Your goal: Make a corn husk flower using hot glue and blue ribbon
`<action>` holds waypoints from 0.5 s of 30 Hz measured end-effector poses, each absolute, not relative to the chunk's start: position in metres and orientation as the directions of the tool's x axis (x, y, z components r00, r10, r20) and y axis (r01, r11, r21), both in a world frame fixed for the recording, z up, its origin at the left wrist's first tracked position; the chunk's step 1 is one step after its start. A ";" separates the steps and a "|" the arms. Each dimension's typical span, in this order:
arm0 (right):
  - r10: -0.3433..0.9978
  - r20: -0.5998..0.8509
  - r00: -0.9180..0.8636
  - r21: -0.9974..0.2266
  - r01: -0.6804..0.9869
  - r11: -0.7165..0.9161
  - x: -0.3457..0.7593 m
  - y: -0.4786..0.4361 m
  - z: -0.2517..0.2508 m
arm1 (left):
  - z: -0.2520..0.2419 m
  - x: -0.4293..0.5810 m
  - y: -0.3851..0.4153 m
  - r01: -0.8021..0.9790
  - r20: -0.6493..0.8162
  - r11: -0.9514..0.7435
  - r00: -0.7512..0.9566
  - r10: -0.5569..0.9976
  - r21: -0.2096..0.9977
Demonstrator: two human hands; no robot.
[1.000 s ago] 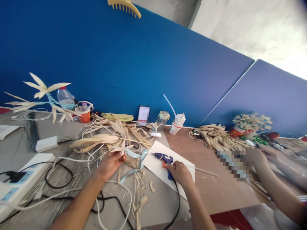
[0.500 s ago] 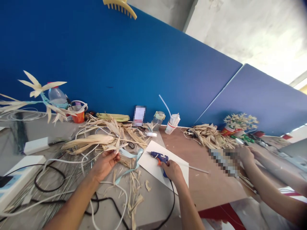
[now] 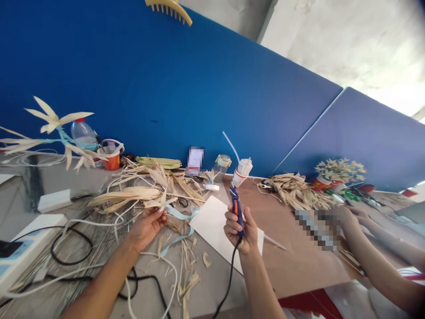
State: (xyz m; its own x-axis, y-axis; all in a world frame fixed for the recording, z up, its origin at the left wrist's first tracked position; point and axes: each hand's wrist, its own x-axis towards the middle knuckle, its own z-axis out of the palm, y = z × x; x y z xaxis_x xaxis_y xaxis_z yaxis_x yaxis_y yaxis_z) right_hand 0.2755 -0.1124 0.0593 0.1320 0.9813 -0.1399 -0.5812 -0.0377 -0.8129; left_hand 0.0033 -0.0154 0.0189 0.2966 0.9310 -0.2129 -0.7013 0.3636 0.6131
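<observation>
Cord [image 3: 229, 283], black, runs down from the rear of the glue gun [image 3: 237, 215] toward the near edge. Scraps [image 3: 190, 281] of dry husk lie on the table [image 3: 210, 290] between the forearms. Power strip [image 3: 35, 243] sits at the left, near several cables.

Right hand [image 3: 248, 232]: fingers wrapped around the glue gun. Glue gun is held up over the white sheet [image 3: 206, 221], nozzle pointing upward and away. Pale stick [image 3: 275, 242] shows right of this hand; its inner end is hidden.

Left hand [image 3: 146, 228]: thumb and fingertips pinch the base of the flower [image 3: 162, 200]. Flower is pale, with pointed petals, and is just beside the blue ribbon [image 3: 178, 214]. The two hands are apart.

Another person's hand [image 3: 348, 221] is at the right, beside a pixelated area.

Beyond the left hand, husks [image 3: 133, 195] form a loose pile. Phone [image 3: 195, 161], partly pixelated, stands upright at the back, followed rightward by the jar [image 3: 222, 168] and the white cup [image 3: 243, 168]. Blue panel [image 3: 166, 88] closes the rear; yellow clip [image 3: 171, 7] sits at its upper edge.
</observation>
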 end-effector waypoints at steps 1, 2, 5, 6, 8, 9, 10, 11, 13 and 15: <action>0.984 -0.098 0.151 -0.831 -0.556 0.002 0.271 -0.110 0.059 | 0.019 0.003 -0.016 -0.701 -0.215 0.365 0.297 0.930 0.613; 0.985 -0.064 0.162 -0.858 -0.513 0.029 0.266 -0.108 0.059 | 0.019 0.003 -0.016 -0.705 -0.217 0.365 0.295 0.931 0.609; 0.995 -0.007 0.095 -0.925 -0.378 0.030 0.249 -0.098 0.062 | 0.018 0.003 -0.016 -0.725 -0.220 0.363 0.289 0.932 0.585; 0.999 0.004 0.048 -0.934 -0.357 0.021 0.243 -0.094 0.063 | 0.017 0.002 -0.015 -0.730 -0.223 0.363 0.286 0.932 0.579; 0.998 0.032 -0.054 -0.935 -0.355 0.011 0.231 -0.088 0.063 | 0.016 0.001 -0.014 -0.736 -0.235 0.364 0.278 0.931 0.571; 0.994 0.041 -0.101 -0.934 -0.357 0.002 0.225 -0.085 0.061 | 0.015 0.001 -0.013 -0.739 -0.242 0.364 0.273 0.931 0.567; 0.990 0.044 -0.135 -0.936 -0.351 -0.007 0.220 -0.083 0.058 | 0.015 0.000 -0.013 -0.743 -0.249 0.363 0.267 0.931 0.562; 0.987 0.039 -0.156 -0.940 -0.341 -0.017 0.215 -0.082 0.054 | 0.014 0.000 -0.013 -0.749 -0.254 0.362 0.262 0.931 0.555; 0.988 0.013 -0.153 -0.951 -0.307 -0.036 0.206 -0.082 0.044 | 0.014 -0.001 -0.012 -0.760 -0.257 0.356 0.253 0.933 0.544; 0.990 -0.019 -0.137 -0.972 -0.228 -0.050 0.200 -0.083 0.036 | 0.015 -0.001 -0.012 -0.764 -0.258 0.347 0.242 0.935 0.544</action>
State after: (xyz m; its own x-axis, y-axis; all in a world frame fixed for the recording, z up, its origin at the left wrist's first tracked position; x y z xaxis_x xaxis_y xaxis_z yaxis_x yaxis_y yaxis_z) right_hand 0.1996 -0.0833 0.0361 -0.1370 0.9904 -0.0190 -0.2281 -0.0502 -0.9723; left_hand -0.0009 -0.0119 0.0145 0.2416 0.9354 -0.2580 -0.7640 0.3473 0.5438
